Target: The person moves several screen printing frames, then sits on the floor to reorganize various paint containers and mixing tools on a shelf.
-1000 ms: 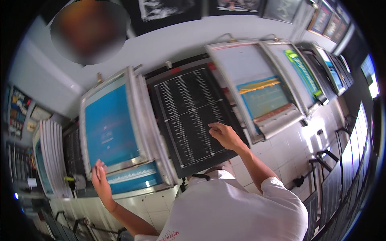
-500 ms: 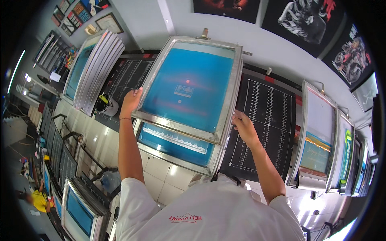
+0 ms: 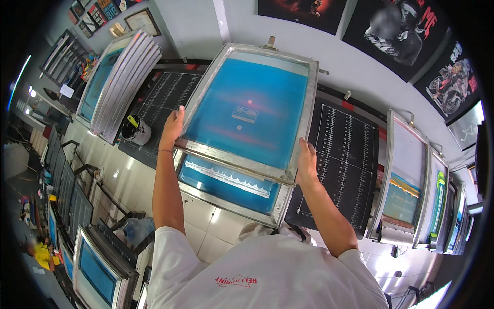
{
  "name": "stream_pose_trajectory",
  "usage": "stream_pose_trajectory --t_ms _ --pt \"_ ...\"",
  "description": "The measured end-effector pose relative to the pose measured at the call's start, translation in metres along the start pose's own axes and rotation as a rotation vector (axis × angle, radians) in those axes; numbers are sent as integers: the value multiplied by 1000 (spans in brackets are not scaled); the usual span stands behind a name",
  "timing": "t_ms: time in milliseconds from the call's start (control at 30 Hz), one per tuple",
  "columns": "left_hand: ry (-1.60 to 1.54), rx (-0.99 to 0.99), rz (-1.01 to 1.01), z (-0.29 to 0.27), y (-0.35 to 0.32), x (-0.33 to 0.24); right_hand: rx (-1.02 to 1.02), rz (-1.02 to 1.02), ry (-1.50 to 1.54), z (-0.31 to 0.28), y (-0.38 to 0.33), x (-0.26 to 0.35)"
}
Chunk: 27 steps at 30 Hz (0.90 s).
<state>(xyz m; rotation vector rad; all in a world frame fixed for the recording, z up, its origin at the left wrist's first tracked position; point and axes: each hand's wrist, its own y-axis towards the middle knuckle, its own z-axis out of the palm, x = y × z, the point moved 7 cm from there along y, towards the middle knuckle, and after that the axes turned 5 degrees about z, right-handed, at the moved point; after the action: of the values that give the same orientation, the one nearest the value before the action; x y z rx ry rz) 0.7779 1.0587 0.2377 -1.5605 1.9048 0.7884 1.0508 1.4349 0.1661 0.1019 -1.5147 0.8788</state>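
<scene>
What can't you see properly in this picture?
- Lower blue screen frame, head view: mostly covered by the upper screen frame held above it.
- Left hand and right hand: fingertips curl behind the frame's edges.
- Inside of the small pot: too small to tell.
- Stacked frames: bent by the fisheye rim.

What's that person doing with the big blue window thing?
A person in a white T-shirt holds a metal-framed printing screen with blue mesh, left hand on one side rail, right hand on the other. It is tilted above a second blue screen in a metal frame lying on the white tiled bench. A small dark ink pot stands to the left.
</scene>
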Motion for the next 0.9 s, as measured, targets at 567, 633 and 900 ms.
stream_pose_trajectory --t_ms 567,633,900 --pt "-734 44 148 179 -262 -211 -559 -473 -519 -429 -64 100" --pt "-743 134 129 208 -278 -223 -578 -378 -277 -441 -89 115" --pt "-599 123 108 202 -261 -231 -449 -208 72 -405 -78 93"
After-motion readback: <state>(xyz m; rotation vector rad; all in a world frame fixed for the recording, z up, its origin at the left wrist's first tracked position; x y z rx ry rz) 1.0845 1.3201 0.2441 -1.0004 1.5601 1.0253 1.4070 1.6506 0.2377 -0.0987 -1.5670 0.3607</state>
